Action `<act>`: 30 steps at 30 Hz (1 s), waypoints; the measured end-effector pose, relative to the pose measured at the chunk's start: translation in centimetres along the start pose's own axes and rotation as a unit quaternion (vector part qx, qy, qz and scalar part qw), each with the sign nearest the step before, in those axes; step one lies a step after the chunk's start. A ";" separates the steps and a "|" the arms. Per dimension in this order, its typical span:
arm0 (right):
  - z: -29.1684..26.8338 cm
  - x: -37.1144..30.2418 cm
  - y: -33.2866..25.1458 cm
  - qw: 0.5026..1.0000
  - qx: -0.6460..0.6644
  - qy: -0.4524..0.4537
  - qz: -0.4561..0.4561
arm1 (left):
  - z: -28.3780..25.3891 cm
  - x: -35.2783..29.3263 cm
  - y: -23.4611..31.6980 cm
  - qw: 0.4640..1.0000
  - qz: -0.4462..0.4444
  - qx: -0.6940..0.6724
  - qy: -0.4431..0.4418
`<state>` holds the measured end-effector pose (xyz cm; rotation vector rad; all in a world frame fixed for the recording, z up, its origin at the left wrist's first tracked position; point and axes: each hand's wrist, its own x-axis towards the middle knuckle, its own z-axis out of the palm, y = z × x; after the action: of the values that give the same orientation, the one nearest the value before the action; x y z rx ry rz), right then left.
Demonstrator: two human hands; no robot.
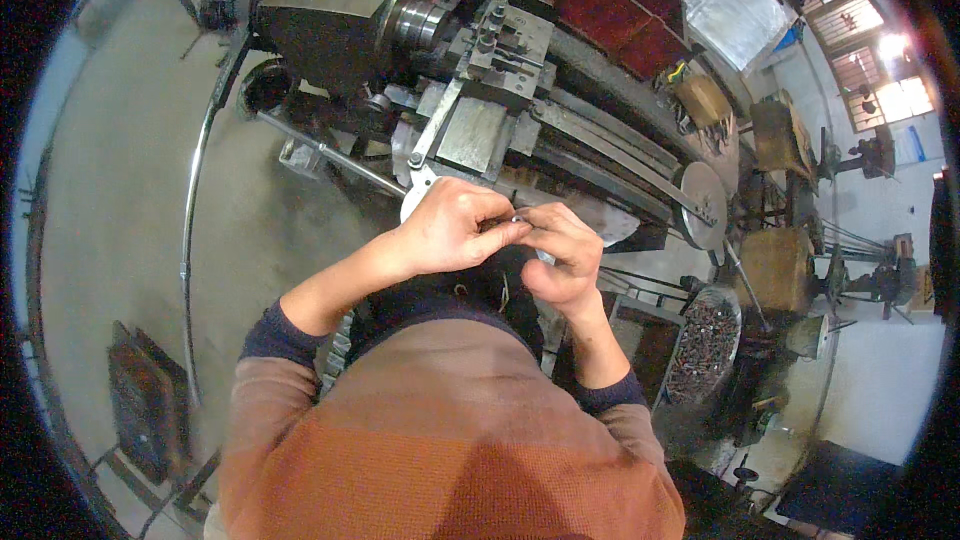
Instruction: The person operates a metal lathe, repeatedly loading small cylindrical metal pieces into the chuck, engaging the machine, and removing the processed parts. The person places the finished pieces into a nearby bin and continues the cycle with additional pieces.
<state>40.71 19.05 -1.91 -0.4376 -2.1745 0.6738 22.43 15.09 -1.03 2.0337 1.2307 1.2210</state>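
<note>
My left hand (455, 227) and my right hand (562, 255) meet in front of my body, fingertips pressed together. Between them is a small shiny piece (517, 221), mostly covered by the fingers; its kind cannot be made out. Both hands are closed around it. Just beyond them stands a metal lathe, with its chuck (420, 22) at the upper left, the tool post (512, 45) near the middle and the flat cross slide (474, 135) right ahead of my left hand. A round handwheel (703, 205) sits to the right.
A tray heaped with small dark metal parts (703, 345) is on the right. Dark red trays (605, 5) lie behind the lathe. A long metal rod (190, 230) stands at left, and a lever bar (330, 152) juts out below the chuck. Further machines (885, 270) stand along the right wall.
</note>
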 end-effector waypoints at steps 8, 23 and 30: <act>0.6 1.0 0.5 0.986 0.160 -0.007 0.054 | -2.9 -0.7 -0.4 0.997 -0.057 -0.050 0.006; -0.1 13.2 6.1 0.984 -0.082 -0.114 -0.111 | -22.9 -16.2 -5.3 0.848 -0.292 0.336 0.287; 4.8 23.9 11.3 0.884 -0.361 -0.296 -0.042 | -23.4 -24.2 -4.6 0.810 -0.386 0.349 0.271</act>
<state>23.12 38.72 3.05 -0.5549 -2.9915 -0.1238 -4.92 -4.98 -3.70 1.2321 2.7575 1.0019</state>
